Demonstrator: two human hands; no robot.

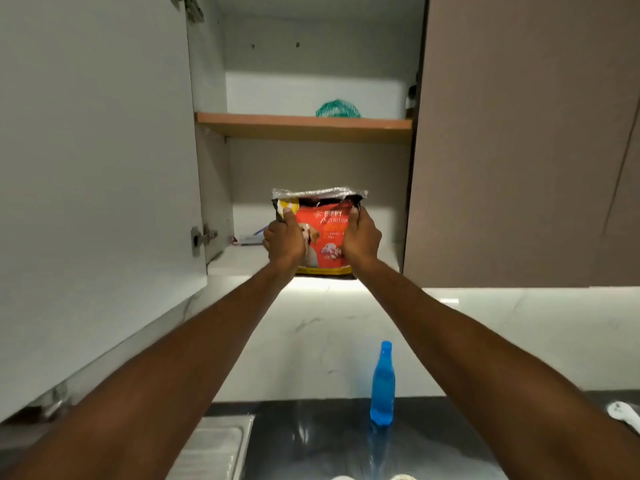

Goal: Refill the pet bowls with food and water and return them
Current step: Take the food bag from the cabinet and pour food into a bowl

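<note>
Both hands grip a bag of puppy food at the mouth of an open wall cupboard, the left hand clasping its left edge with the thumb pressed on the front, the right hand wrapped around its right edge. Upright between them, the bag shows an orange front with a dog's picture and a crumpled silver top; what it holds cannot be seen. Its base sits at the front lip of the cupboard's lower shelf, though whether it rests there or is lifted cannot be told. Above the hands, an upper shelf carries a green net bundle. Left of the left hand, the cupboard door stands swung open; right of the right hand, a neighbouring door is closed. Below the arms, a blue bottle stands upright on the dark bench against a pale marbled wall, with a sink drainer beneath the left forearm.
</note>
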